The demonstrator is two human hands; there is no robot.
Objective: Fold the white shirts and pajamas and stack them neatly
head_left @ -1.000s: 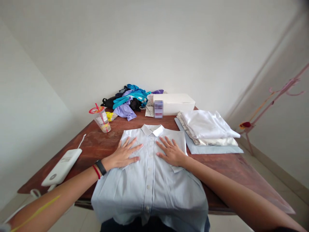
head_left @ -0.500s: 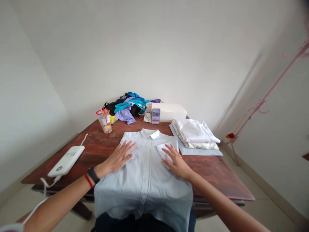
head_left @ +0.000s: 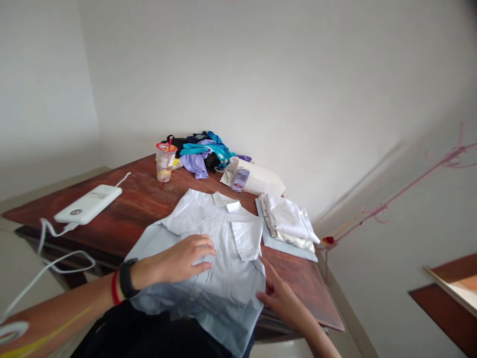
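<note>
A pale blue button-up shirt (head_left: 223,248) lies front up on the table, its collar at the far end and its hem hanging over the near edge. One short sleeve is folded across each side of its front. Over the middle of the shirt, near the button strip, is my left hand (head_left: 184,258), open with loosely bent fingers and nothing in it. My right hand (head_left: 279,293) is at the shirt's right edge, thumb over the fabric and fingers apart from it; it looks open, with some fingertips hidden.
Folded clothes (head_left: 286,223) are stacked right of the shirt. Behind are a white box (head_left: 264,179), a pile of mixed clothes (head_left: 204,154) and a plastic cup with a straw (head_left: 165,164). A white power bank (head_left: 89,204) with cables lies left on the wooden table (head_left: 141,199).
My left hand has moved from the left sleeve to the shirt's middle. My right hand has left the right sleeve for the shirt's right edge. The view has turned and tilted.
</note>
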